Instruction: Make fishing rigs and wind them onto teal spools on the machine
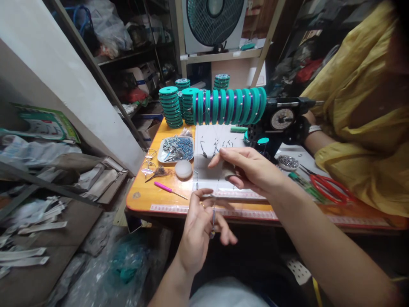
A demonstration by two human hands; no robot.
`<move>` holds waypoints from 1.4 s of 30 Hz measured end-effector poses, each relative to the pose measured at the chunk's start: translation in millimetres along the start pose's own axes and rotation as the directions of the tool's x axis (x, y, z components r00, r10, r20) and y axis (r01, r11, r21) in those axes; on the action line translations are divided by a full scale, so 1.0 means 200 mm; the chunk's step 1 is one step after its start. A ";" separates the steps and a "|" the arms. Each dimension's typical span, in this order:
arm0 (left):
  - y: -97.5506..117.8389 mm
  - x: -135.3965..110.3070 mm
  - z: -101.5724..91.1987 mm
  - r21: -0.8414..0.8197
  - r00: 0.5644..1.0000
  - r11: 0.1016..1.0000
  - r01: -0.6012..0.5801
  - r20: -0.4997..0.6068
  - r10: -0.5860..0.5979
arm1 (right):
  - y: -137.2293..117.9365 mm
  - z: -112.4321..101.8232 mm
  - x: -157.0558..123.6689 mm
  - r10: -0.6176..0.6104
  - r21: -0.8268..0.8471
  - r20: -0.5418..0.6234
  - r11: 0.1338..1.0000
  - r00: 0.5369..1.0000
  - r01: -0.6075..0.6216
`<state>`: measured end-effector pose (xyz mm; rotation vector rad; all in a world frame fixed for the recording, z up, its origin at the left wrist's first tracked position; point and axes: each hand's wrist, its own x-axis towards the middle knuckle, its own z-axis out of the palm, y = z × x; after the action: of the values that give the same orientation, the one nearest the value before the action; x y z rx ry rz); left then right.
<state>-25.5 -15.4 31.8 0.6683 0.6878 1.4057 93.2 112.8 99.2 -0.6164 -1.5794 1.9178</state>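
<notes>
My left hand (201, 226) is held in front of the table edge, palm turned up, fingers apart and partly blurred. A thin blue-grey piece (214, 217) hangs against its fingers; whether they grip it I cannot tell. Higher and to the right, my right hand (251, 170) is closed in a pinch over the white board (204, 179); what its fingertips hold is too fine to make out. Behind it, a row of green spools (230, 105) sits on a black winding machine (281, 117). Small dark pieces (204, 151) lie on the board.
A tray of blue-grey pieces (177, 149), a round white lid (183, 169) and a purple-handled tool (163, 186) lie to the left. Stacked green spools (170, 106) stand behind. Right are red scissors (329, 187) and another person's yellow sleeve (354, 128).
</notes>
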 end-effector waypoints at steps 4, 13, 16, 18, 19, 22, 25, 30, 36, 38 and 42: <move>0.06 0.08 0.01 0.083 0.997 0.996 -0.043 0.071 0.037 | -0.08 -0.02 0.00 -0.041 -0.300 0.064 0.952 0.997 0.058; 0.12 0.21 0.04 0.159 0.996 0.985 -0.071 0.059 0.062 | -0.07 -0.03 0.00 0.068 -0.098 0.139 0.994 0.988 -0.054; 0.12 0.20 0.04 0.044 0.998 0.998 -0.039 0.047 0.037 | -0.01 -0.01 0.01 0.115 0.257 0.192 0.953 0.975 -0.163; 0.12 0.19 0.04 -0.028 0.999 1.000 -0.013 0.041 0.014 | 0.01 0.01 0.03 0.157 0.417 0.176 0.882 0.972 -0.218; 0.12 0.18 0.04 -0.055 0.999 0.998 -0.002 0.035 0.004 | 0.01 0.03 0.04 0.183 0.462 0.145 0.857 0.972 -0.230; 0.12 0.16 0.04 -0.100 1.000 0.995 0.021 0.007 -0.020 | 0.01 0.08 0.06 0.249 0.526 0.019 0.821 0.968 -0.221; 0.10 0.13 0.03 -0.109 0.999 0.993 0.044 -0.007 -0.045 | -0.01 0.10 0.07 0.290 0.534 -0.064 0.818 0.955 -0.213; 0.07 0.09 0.01 -0.117 0.995 0.988 0.098 0.002 -0.098 | -0.01 0.08 0.07 0.266 0.517 -0.064 0.833 0.962 -0.196; 0.05 0.07 0.00 -0.134 0.991 0.982 0.133 0.005 -0.134 | 0.00 0.07 0.07 0.252 0.508 -0.028 0.837 0.967 -0.203; 0.05 0.06 0.00 -0.150 0.990 0.979 0.140 0.011 -0.140 | 0.00 0.07 0.07 0.251 0.506 -0.026 0.838 0.968 -0.204; 0.04 0.06 -0.01 -0.187 0.988 0.970 0.152 0.036 -0.148 | 0.00 0.08 0.07 0.259 0.504 -0.030 0.838 0.965 -0.209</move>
<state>-32.0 -3.7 36.5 0.4708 0.5668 1.3029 73.3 110.8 101.3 -0.6831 -0.9115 2.3200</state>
